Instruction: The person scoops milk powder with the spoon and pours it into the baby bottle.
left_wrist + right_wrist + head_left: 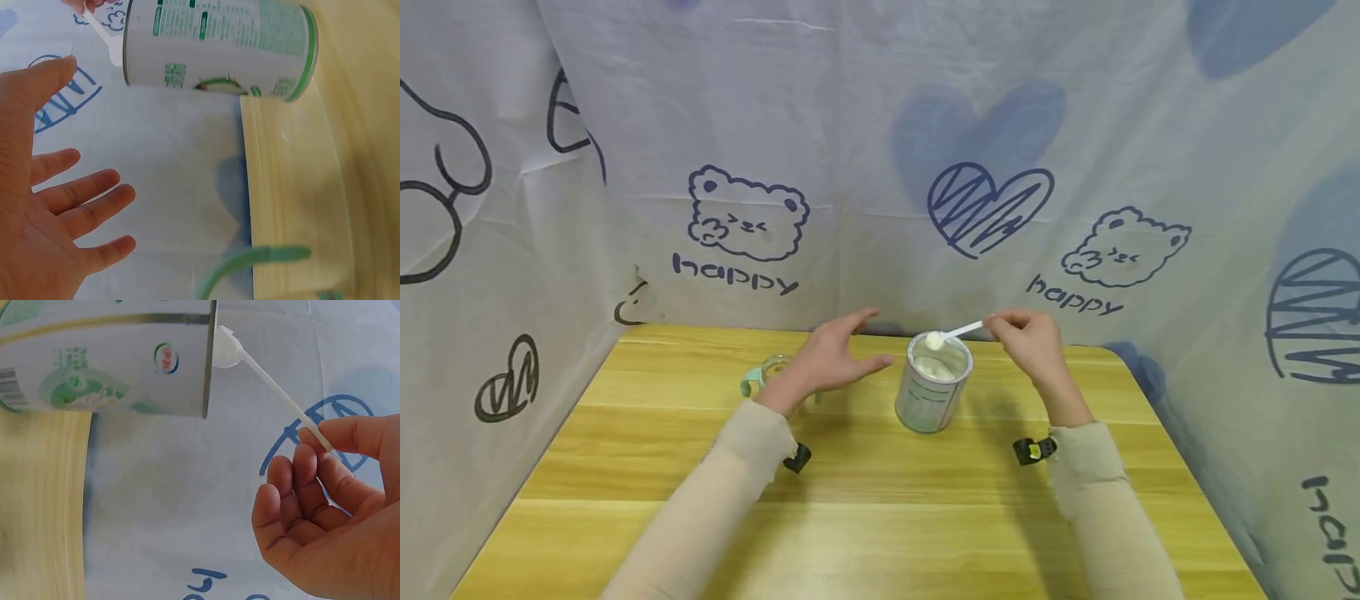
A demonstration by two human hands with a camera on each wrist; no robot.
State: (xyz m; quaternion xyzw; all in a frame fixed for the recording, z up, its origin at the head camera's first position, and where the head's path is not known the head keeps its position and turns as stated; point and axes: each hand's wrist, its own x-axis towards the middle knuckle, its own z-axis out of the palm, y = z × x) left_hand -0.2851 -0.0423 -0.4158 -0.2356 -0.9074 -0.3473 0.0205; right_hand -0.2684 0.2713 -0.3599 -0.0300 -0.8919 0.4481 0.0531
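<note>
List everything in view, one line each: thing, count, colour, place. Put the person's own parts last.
tin: one, white with green print, open, upright at the middle of the table, pale powder inside.
scoop: one, white, long-handled, heaped with powder, above the tin's rim.
cup: one, clear with mint-green handles, on the table behind the left hand.
table: one, yellow wood grain.
cloth backdrop: one, white with blue bears, hearts and the word happy, behind and at both sides.
wrist cameras: two, black, one under each sleeve.
sleeves: two, beige.
left hand: one, fingers spread, holding nothing, left of the tin.
right hand: one, pinching the scoop's handle.
</note>
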